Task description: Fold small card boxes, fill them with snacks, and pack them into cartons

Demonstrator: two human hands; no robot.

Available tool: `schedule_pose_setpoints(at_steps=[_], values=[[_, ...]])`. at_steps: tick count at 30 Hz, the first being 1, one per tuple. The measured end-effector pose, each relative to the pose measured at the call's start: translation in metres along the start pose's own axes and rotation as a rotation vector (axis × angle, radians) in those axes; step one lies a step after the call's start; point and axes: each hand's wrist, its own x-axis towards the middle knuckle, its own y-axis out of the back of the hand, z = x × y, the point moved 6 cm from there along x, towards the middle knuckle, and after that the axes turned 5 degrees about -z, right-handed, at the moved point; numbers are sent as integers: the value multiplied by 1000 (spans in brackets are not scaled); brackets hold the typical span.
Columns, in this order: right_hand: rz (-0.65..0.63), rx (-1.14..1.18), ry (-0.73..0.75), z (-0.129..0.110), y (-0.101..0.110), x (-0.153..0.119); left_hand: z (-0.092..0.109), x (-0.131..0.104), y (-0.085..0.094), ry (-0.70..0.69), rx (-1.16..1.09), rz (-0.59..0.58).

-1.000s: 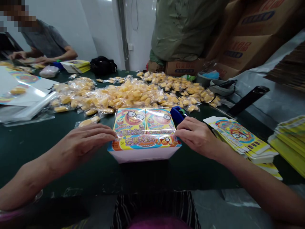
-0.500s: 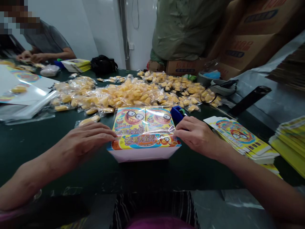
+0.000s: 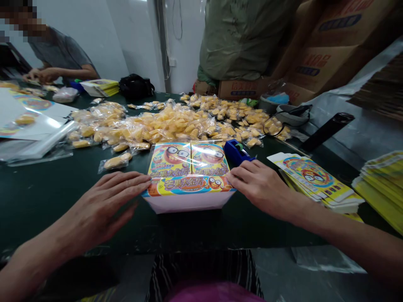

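1. On the table, straight in front of me: the box, white-sided, with two printed packs side by side behind its front lip. Glossy film appears to cover the top.
2. Left hand: fingers stretched, not clenched; fingertips touch the box's left edge near the front corner. No grasp around it.
3. Right hand: fingers bent, tips at the right front corner. Cannot tell whether I am pinching film or only pressing.
4. Handling, estimated: light, thin card; stiff along the corners, softer mid-panel, easily dented. Film likely slippery and prone to wrinkling.
5. Best hold, in my judgement: both short sides, low down, with flat fingers and even pressure; avoid squeezing the front lip or lifting by the film.
6. Just beyond the right hand: a blue dispenser, beside the box's far right corner.
7. Behind the box: a heap of wrapped yellow pieces; one wrapped piece lies beyond my left fingers.
8. Right of my forearm: printed cards, stacked unevenly.
9. Far left: a co-worker, hands together over the table.
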Motion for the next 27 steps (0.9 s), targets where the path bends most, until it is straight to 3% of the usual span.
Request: schedule_pose_setpoints(at_steps=[4, 6, 8, 10, 11, 13, 16, 18, 21, 27], values=[[-66, -98, -159, -4, -7, -18, -2, -28, -19, 158, 97, 101], [-145, -121, -246, 4, -9, -27, -10, -40, -22, 267, 167, 83], [-166, -134, -362, 14, -4, -29, -16, -46, -16, 380, 213, 80], [-58, -108, -438, 14, 8, -17, -10, -37, -6, 438, 223, 146], [17, -75, -428, 7, 13, -6, -2, -27, -2, 430, 225, 186], [132, 14, -303, -16, 14, 24, 22, 2, -5, 274, 214, 179], [126, 102, -94, -51, -7, 60, 47, 36, -25, 90, 220, 80], [71, 139, -65, -58, -24, 65, 50, 44, -34, 43, 240, 54], [3, 186, -150, -49, -37, 48, 42, 37, -35, 40, 229, 54], [-82, 277, -342, -15, -28, -11, 6, -14, -22, 251, 91, 41]])
